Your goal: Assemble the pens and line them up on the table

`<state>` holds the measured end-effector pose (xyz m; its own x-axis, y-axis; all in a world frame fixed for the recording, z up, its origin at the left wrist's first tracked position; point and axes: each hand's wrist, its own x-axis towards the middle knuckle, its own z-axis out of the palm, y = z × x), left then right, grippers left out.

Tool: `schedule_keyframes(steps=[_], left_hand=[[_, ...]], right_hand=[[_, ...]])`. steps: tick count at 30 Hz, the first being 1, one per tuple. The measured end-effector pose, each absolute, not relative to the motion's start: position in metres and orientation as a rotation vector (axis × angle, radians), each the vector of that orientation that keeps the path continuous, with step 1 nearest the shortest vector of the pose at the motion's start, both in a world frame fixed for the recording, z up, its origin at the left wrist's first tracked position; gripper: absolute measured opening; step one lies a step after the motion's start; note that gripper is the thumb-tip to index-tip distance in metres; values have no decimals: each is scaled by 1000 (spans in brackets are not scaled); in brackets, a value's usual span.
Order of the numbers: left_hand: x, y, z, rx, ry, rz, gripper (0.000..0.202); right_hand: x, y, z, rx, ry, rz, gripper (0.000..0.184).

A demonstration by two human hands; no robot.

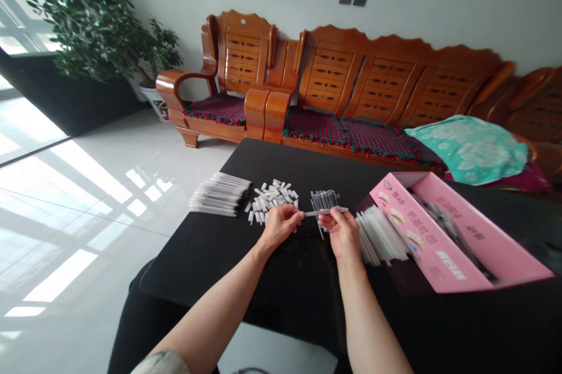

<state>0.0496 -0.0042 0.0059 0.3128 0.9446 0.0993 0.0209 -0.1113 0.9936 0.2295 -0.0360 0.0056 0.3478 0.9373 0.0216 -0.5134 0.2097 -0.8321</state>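
A slim, pale translucent pen barrel (pixel 317 213) spans the gap between both hands, lying nearly level above the black table. My left hand (pixel 281 225) pinches its left end with thumb and fingertips. Farther right, my right hand (pixel 343 232) is closed around the other end, whose tip pokes out past the fingers. Just behind the hands lies a bundle of dark, thin pen refills (pixel 325 198). Small white pen caps (pixel 273 195) are heaped beyond my left hand. Beside my right hand are stacked translucent white pen barrels (pixel 381 236).
Pens with dark ends (pixel 219 194) lie in rows at the table's left side. A pink cardboard box (pixel 425 239) stands on the right of the black table (pixel 197 268). Beyond are a wooden sofa (pixel 333 81), a turquoise cloth (pixel 472 148) and a potted plant (pixel 105 34).
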Motion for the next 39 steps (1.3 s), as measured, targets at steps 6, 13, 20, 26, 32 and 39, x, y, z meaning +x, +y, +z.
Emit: schedule_keyframes(steps=[6,13,20,26,32,39], left_hand=[[52,-3,4,1343,877,1086,38],[48,-4,8,1497,947,1017,41],[50,-3,7,1375,885,1070,37],[48,-5,9,1511,934,1011,40],[50,-4,6,1431,907,1049,34],[48,-6,12,1505,932,1006,42]], right_hand=[[229,-36,7,-841,-610,1098,23],[231,-36,6,-846,-612,1101,24],[232,-36,4,-844,-624,1103,22],[230,-36,5,-851,-622,1095,23],[230,-36,6,-859,-615,1102,25],[229,-36,7,-858,-618,1101,24]])
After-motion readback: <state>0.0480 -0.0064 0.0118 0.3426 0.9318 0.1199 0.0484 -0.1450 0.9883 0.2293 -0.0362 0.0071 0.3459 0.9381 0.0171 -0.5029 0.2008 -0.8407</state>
